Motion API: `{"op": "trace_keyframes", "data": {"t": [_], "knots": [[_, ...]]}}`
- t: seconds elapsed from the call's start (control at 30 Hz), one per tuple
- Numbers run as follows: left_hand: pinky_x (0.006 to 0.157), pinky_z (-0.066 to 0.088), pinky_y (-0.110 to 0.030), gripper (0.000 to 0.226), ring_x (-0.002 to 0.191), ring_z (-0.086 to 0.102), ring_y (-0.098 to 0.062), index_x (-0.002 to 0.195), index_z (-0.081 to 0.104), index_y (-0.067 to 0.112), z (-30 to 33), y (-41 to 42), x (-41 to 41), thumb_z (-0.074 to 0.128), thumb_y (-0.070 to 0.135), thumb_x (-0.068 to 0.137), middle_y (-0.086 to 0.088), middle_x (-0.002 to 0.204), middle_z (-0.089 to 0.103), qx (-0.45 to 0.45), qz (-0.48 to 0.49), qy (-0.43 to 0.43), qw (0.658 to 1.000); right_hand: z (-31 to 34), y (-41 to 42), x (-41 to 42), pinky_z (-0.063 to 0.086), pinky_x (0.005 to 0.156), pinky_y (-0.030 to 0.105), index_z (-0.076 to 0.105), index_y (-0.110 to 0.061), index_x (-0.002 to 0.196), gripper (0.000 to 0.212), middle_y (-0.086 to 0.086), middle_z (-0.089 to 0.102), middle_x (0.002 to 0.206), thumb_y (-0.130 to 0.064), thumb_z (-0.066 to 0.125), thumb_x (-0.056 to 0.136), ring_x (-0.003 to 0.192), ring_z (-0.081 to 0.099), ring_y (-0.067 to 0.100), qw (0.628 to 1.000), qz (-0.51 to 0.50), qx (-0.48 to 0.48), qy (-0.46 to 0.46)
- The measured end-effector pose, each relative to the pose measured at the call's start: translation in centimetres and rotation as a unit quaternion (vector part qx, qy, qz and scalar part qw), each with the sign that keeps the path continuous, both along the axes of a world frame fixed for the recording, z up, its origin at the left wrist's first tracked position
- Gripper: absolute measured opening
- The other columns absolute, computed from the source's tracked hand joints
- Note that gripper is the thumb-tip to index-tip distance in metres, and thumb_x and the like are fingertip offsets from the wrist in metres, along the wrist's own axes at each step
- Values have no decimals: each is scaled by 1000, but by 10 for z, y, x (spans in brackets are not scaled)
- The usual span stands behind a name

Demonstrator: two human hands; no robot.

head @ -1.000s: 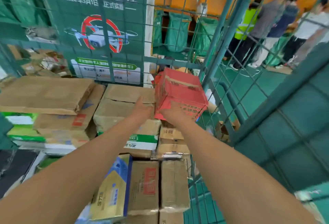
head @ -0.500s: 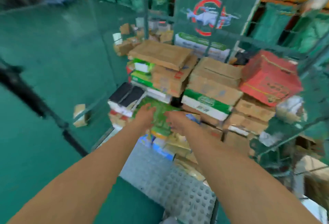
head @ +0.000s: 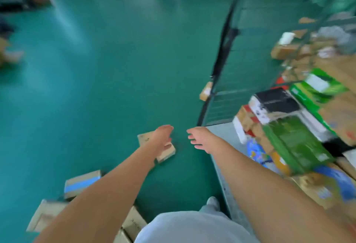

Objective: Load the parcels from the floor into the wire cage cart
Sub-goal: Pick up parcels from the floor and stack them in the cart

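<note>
Both my arms reach out over the green floor, hands empty. My left hand (head: pixel 162 136) hovers with loose fingers above a small brown parcel (head: pixel 167 153) lying on the floor. My right hand (head: pixel 199 138) is spread open just right of it, over bare floor. Nearer to me lie a blue-taped parcel (head: pixel 81 184) and two brown cartons (head: pixel 45 214) partly hidden by my left arm. The wire cage cart (head: pixel 229 96) stands at the right, stacked with parcels, a green box (head: pixel 294 144) in front. The view is blurred.
A small box (head: pixel 206 93) lies on the floor by the cart's open side panel. The cart's grey base plate (head: pixel 225 132) borders my right arm. My leg and shoe (head: pixel 212 203) are at the bottom. Dark heaps lie at the far left.
The red parcel I held a second ago sits on the stack in the cart. My view has swung left and down to the floor, and both empty hands now reach toward the small floor parcel.
</note>
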State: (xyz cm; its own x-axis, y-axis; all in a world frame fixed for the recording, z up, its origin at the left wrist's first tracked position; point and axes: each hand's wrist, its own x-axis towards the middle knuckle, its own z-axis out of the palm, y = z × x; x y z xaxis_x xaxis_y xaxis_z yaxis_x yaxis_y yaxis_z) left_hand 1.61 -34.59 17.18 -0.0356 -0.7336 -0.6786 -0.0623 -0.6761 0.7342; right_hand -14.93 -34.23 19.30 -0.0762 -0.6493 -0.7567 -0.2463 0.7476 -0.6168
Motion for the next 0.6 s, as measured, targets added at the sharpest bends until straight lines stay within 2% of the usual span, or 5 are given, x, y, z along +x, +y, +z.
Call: {"op": "trace_keyframes", "data": {"t": [0.1,0.13,0.23,0.43,0.6], "knots": [[93,49,-39,24,107,58,-22,121,62,23,-12,4,58,50,13,102,0,118,58,33,99,1,995,-13,-18,59,43,111,45,59,-6,126,31,26,53,140,-23,53,101,86,49,19,996,88,13,9],[94,49,-39,18,105,57,-23,112,61,23,-17,6,74,50,13,102,-1,116,57,39,125,0,991,-18,-23,78,46,109,44,62,-9,118,24,-5,38,103,-22,52,100,81,46,18,993,116,19,11],[95,51,-41,16,105,56,-23,118,60,22,-24,17,116,51,21,104,-1,115,56,59,203,7,977,-35,-39,130,45,77,32,57,-21,101,8,5,49,87,-24,51,99,68,42,16,978,202,31,30],[88,54,-35,31,101,58,-21,134,59,25,-41,45,178,52,28,103,4,103,59,107,365,1,925,-56,-60,221,47,80,33,60,-18,111,15,3,64,109,-31,54,104,95,59,19,931,360,57,25],[85,50,-33,23,94,57,-22,124,61,22,-45,91,196,52,21,103,0,93,56,149,495,-8,856,-75,-50,275,48,87,35,60,-17,116,19,0,62,97,-29,54,103,82,57,17,871,482,92,27]]}}
